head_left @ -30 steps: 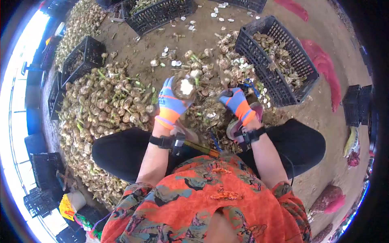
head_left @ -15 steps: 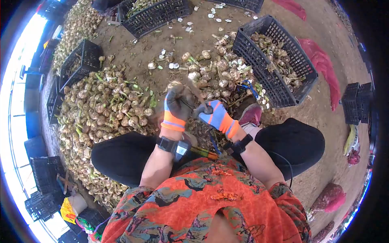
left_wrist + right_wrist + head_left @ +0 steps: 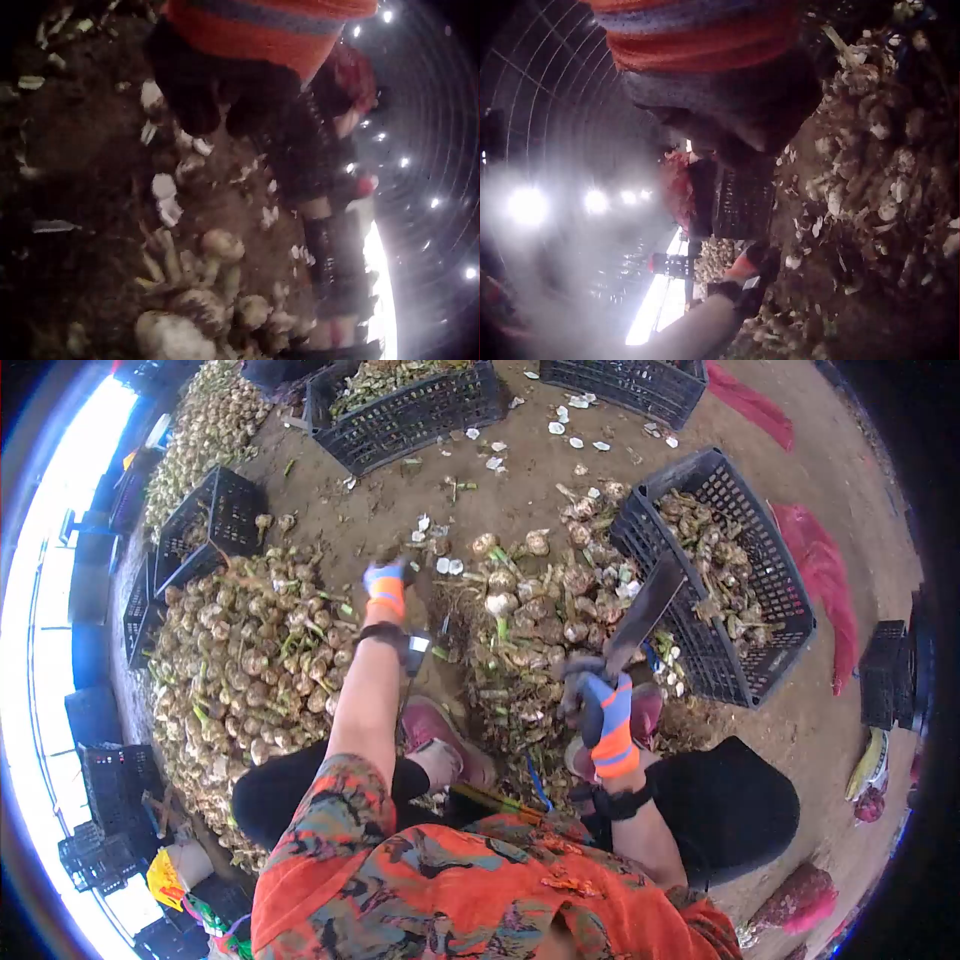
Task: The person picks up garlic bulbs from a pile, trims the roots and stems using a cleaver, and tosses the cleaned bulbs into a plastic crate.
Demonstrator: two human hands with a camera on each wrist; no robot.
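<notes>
My right hand [image 3: 608, 722], in a grey, blue and orange glove, grips a knife [image 3: 648, 610] by its handle. The broad dark blade points up and forward, overlapping the near side of a black crate [image 3: 665, 595]. My left hand [image 3: 385, 588] is stretched forward over the ground, near the far right edge of a large pile of garlic bulbs [image 3: 250, 650]. In the left wrist view its dark fingers [image 3: 199, 112] hang downward, with no bulb showing between them. A smaller heap of garlic [image 3: 540, 605] with stems lies ahead of the feet, between the hands.
The black crate at the right holds trimmed garlic [image 3: 715, 550]. More black crates stand at the back [image 3: 415, 420] and left [image 3: 215, 525]. White scraps [image 3: 450, 566] dot the dirt floor. Pink netting [image 3: 820, 590] lies beyond the right crate. My shoe [image 3: 440, 735] is beside the heap.
The hands were together with a garlic bulb in the left and the knife beside it. Now they are apart: the left has moved forward and left, the right has drawn back right with the knife.
</notes>
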